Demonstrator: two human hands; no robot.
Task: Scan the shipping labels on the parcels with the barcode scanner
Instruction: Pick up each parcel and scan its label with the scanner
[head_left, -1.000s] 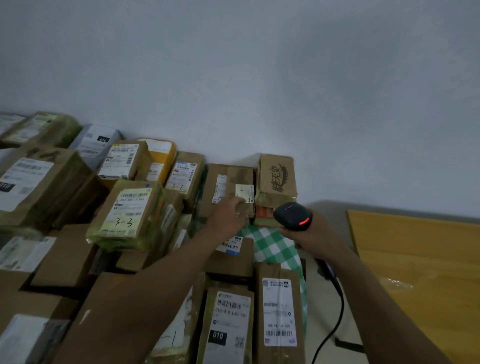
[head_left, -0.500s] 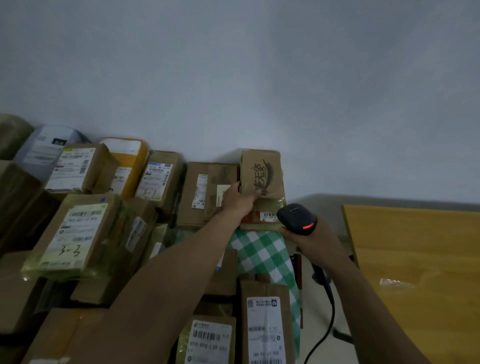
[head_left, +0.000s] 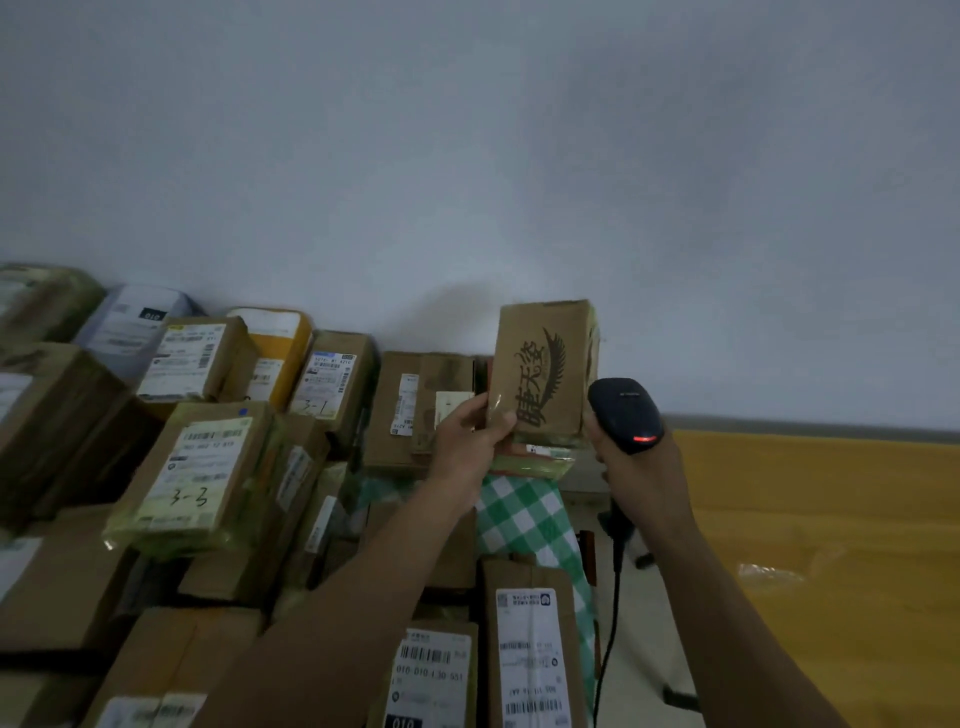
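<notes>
My left hand (head_left: 475, 436) grips the lower left corner of a brown cardboard parcel (head_left: 545, 369) printed with black characters and a feather, holding it upright above a flat taped parcel (head_left: 540, 460) that bears a small label. My right hand (head_left: 641, 473) holds a black barcode scanner (head_left: 626, 413) with a red light, right beside that parcel; its cable (head_left: 610, 613) hangs down. Many labelled cardboard parcels (head_left: 208, 467) cover the table to the left and near me.
A green and white checked cloth (head_left: 524, 519) shows between parcels. A yellow wooden tabletop (head_left: 831, 545) lies to the right, with a clear plastic scrap (head_left: 769, 571) on it. A pale wall stands behind. Two labelled parcels (head_left: 530, 654) lie nearest me.
My left hand moved from the flat box's label to the printed parcel and lifted it upright. The scanner stayed close beside it, and the view shifted.
</notes>
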